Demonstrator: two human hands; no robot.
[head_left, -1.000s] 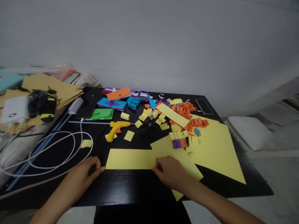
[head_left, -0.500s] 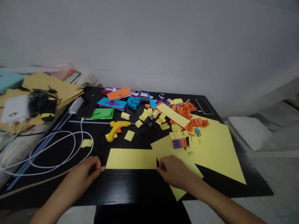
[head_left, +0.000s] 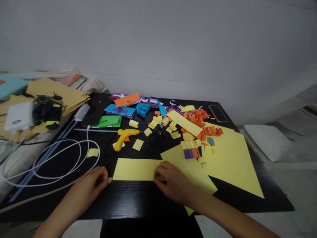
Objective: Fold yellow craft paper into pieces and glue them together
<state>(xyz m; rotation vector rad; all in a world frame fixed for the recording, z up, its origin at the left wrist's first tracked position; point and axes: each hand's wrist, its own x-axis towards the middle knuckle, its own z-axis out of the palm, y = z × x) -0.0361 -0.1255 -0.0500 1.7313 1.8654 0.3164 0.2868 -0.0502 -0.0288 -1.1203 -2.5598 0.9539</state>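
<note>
A long yellow paper strip (head_left: 135, 169) lies flat near the front edge of the black table (head_left: 138, 198). My left hand (head_left: 90, 184) rests at the strip's lower left corner, fingers drawn together with the tips on that corner. My right hand (head_left: 173, 182) lies over the strip's right end, fingers curled down on the paper. Under and beside my right hand lies another yellow sheet (head_left: 190, 167).
A yellow glue gun (head_left: 125, 136) and black scissors (head_left: 157, 137) lie behind the strip. Small yellow, orange and purple paper pieces (head_left: 195, 132) spread across a large yellow sheet (head_left: 230, 162). Coloured paper stacks (head_left: 119, 110), a phone (head_left: 218, 113), and a looped white cable (head_left: 61, 158) lie around.
My right hand slid left along the strip and now covers its right end. My left hand stayed at the left corner.
</note>
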